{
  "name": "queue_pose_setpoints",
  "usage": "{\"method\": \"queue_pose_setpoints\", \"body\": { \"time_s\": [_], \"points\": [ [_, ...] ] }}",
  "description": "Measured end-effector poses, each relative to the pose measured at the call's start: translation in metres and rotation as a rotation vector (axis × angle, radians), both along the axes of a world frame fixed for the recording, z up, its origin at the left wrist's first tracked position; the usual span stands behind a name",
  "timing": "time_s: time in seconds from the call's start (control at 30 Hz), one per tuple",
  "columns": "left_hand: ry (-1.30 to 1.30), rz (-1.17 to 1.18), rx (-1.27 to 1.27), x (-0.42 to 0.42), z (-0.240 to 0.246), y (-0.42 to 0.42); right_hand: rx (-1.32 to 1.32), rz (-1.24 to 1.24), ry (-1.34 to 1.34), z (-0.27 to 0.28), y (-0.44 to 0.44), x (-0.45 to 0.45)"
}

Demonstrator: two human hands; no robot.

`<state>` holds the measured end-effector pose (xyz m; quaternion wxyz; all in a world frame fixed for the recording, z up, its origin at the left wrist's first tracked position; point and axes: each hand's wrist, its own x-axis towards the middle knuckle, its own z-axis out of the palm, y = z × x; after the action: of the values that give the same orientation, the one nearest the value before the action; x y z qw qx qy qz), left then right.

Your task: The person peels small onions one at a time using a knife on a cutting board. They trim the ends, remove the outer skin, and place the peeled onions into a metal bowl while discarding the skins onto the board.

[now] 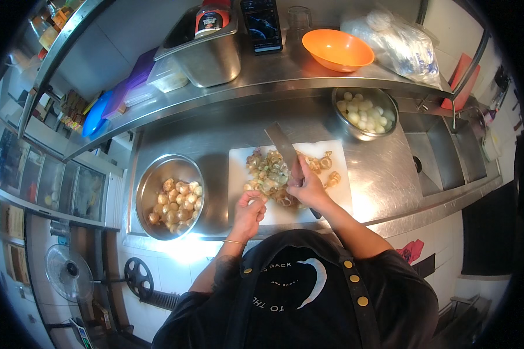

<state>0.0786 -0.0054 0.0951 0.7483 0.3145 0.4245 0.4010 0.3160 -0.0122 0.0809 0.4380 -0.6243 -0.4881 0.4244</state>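
My right hand (pixel 308 185) grips a broad-bladed kitchen knife (pixel 283 141), its blade pointing up and away to the left over the cutting board. The black end of its handle shows below the hand. My left hand (pixel 249 213) is curled at the board's left front, pinching what looks like a small onion (pixel 251 201), mostly hidden by the fingers. Between the hands a heap of onion skins and trimmings (pixel 270 172) covers the middle of the white cutting board (pixel 338 200). More brown skins (pixel 333 179) lie to the right of the knife.
A steel bowl (pixel 142 198) of unpeeled small onions stands left of the board. Peeled ones fill a metal bowl (pixel 345 124) at back right, near the sink (pixel 432 139). Overhead, a steel shelf (pixel 270 72) carries a phone (pixel 263 26), an orange bowl (pixel 338 50) and a steel container (pixel 214 61).
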Motion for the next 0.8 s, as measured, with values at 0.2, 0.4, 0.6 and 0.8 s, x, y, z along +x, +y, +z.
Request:
{"method": "queue_pose_setpoints", "body": {
  "time_s": [0.2,0.4,0.6,0.8],
  "points": [
    [-0.134,0.077,-0.201,0.005,0.021,0.009,0.108,-0.079,-0.057,0.022,-0.009,0.006],
    [-0.313,0.026,-0.193,0.012,0.036,0.011,-0.056,-0.172,0.3,0.055,-0.024,0.013],
    [-0.388,0.002,-0.16,0.048,0.058,0.005,-0.139,-0.134,0.401,0.073,-0.044,0.036],
    [-0.305,-0.131,-0.071,0.084,0.067,-0.003,-0.117,-0.107,0.44,0.071,-0.063,0.07]
  ]
}}
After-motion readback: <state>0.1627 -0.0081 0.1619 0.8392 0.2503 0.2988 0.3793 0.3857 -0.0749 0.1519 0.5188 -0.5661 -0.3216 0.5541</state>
